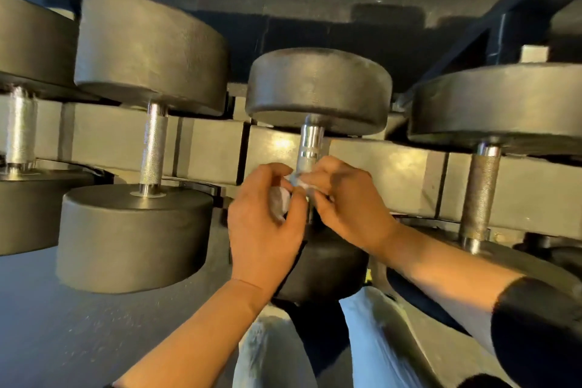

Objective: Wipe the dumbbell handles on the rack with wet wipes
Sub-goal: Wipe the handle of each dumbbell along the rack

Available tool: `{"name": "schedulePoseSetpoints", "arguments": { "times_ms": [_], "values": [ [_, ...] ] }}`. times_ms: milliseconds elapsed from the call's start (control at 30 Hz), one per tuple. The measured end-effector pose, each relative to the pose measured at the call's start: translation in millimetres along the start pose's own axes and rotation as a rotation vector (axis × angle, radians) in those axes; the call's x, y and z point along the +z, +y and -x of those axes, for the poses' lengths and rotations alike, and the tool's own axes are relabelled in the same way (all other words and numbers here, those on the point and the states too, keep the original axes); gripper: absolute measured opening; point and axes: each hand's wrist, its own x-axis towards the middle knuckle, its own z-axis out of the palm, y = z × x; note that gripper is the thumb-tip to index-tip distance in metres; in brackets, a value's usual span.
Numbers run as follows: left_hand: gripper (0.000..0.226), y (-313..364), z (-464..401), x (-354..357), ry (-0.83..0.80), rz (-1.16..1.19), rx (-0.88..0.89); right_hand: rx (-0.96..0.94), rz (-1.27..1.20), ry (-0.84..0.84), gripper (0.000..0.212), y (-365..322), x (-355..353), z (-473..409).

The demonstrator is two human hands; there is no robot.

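- Right now both hands are meeting at the centre of the frame, working on the lower part of the middle dumbbell handle [310,148], which is sitting on the rack [393,167] between its two black heads.
- Left hand [267,217] is curling its fingers around a bunched white wet wipe [280,201], just left of the handle.
- Right hand [343,198] is pinching another fold of the wipe against the handle's right side, fingers bent.
- Wipe seems to be wrapping only the lower stretch; the shiny upper part near the far head is showing bare, so that section could get missed.
- Bunching is a risk: a wadded wipe is touching little of the knurled metal, and it may snag or tear on the knurling.
- Neighbouring handle at left [153,148] and the duller handle at right [480,195] are standing apart from the hands, likely waiting their turn.
- Pulling hard sideways could roll the dumbbell in its cradle.
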Motion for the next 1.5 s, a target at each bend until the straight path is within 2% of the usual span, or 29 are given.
{"name": "schedulePoseSetpoints", "arguments": {
  "times_ms": [100,167,267,367,433,533,633,800,900,967,1067,1100,1133,1267,1367,1500],
  "values": [
    [0.014,-8.5,-4.9,-10.7,0.016,0.107,-0.050,0.051,-0.081,-0.219,0.014,0.8,-7.9,6.2],
    [0.014,-20.6,-10.1,-21.3,-0.007,0.093,-0.036,0.121,-0.120,-0.280,0.010,-3.2,-9.0,4.9],
    [0.016,-44.0,-23.0,-37.7,-0.076,0.058,-0.011,0.136,-0.090,-0.108,0.016,-15.9,-6.9,-4.5],
    [0.020,-58.3,-33.4,-45.3,-0.138,0.069,0.049,0.017,0.243,0.145,0.025,-22.2,-6.4,-22.7],
    [0.017,-60.8,-34.2,-44.1,-0.177,0.053,0.033,-0.073,0.444,0.209,0.025,-20.3,-5.5,-35.3],
    [0.018,-66.9,-29.0,-40.3,-0.251,-0.004,0.073,-0.131,0.575,0.073,0.023,-18.6,-0.4,-42.0],
    [0.020,-75.5,-26.3,-39.0,-0.273,0.001,0.083,-0.084,0.466,-0.111,0.018,-26.8,-2.3,-31.5],
    [0.027,-77.8,-21.5,-42.1,-0.304,-0.007,0.074,0.118,0.224,-0.344,0.031,-30.6,-11.1,-13.7],
    [0.030,-80.4,-16.9,-43.8,-0.327,0.031,0.011,0.208,0.166,-0.393,0.034,-32.4,-10.6,-13.6],
    [0.030,-83.9,-14.3,-43.3,-0.324,0.056,0.015,0.242,0.172,-0.324,0.032,-37.5,-6.5,-18.9],
    [0.026,-88.1,-10.4,-42.5,-0.315,0.081,0.015,0.152,0.298,-0.032,0.028,-38.4,-1.9,-36.0],
    [0.024,-88.5,-9.1,-42.7,-0.310,0.092,0.016,0.134,0.351,0.017,0.026,-37.7,-1.8,-41.6],
    [0.023,-88.5,-8.3,-42.5,-0.306,0.102,0.018,0.124,0.411,0.005,0.023,-37.0,-1.2,-45.0],
    [0.028,-86.2,-6.0,-43.0,-0.294,0.138,0.009,0.040,0.571,-0.230,0.017,-43.4,-1.9,-35.0],
    [0.032,-84.2,-4.8,-43.8,-0.293,0.142,-0.007,0.105,0.430,-0.361,0.021,-47.3,-3.7,-24.9],
    [0.031,-87.2,-4.7,-46.9,-0.303,0.100,0.005,0.219,0.311,-0.436,0.029,-40.1,-4.5,-24.2]
  ]
}}
